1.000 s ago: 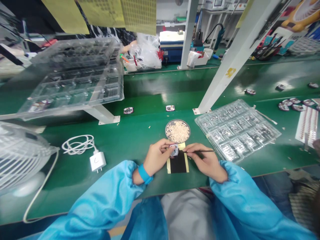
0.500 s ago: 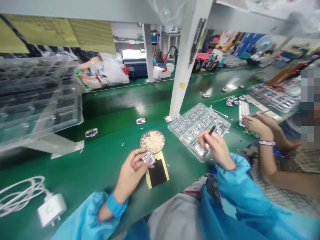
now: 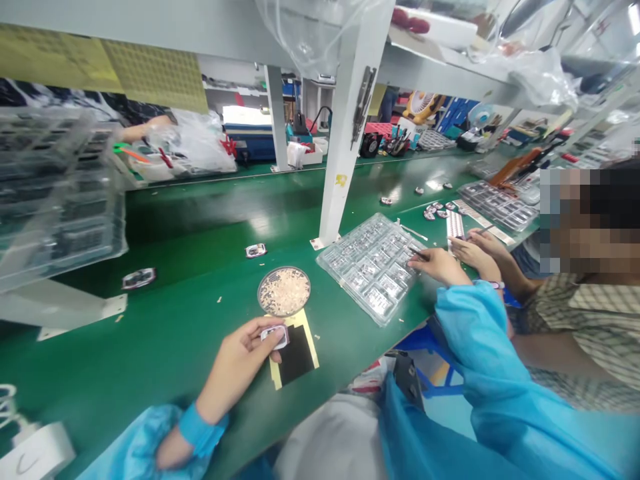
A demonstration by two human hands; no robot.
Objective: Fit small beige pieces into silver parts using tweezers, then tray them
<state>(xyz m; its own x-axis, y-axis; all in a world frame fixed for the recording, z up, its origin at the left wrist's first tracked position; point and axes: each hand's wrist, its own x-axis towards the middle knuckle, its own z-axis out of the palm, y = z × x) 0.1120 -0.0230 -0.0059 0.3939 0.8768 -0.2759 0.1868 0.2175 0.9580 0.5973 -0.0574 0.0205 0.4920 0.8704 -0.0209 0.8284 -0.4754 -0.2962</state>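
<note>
My left hand (image 3: 243, 360) pinches a small white-rimmed electronic part (image 3: 275, 337) between thumb and fingers. The part is just above the left edge of a black pad (image 3: 296, 357) bordered with yellow tape. Behind the pad, a round dish (image 3: 284, 291) is full of tiny beige and dark pieces. My right hand (image 3: 443, 268) is closed on dark tweezers (image 3: 420, 254), whose tips point left over the right side of a clear compartment tray (image 3: 353, 299). Small metallic pieces fill the tray's compartments; whether the tips touch any is too small to tell.
A white post (image 3: 336, 167) rises behind the tray. More small parts (image 3: 256, 251) are scattered on the green bench (image 3: 200, 250). Stacked clear trays (image 3: 63, 200) stand left, above a white charger (image 3: 37, 453). Another person's hands (image 3: 477, 252) work at the right.
My view has turned right. My right hand has moved across the tray to its right side, tweezers now pointing left. My left hand keeps the part and has brought it lower, beside the pad.
</note>
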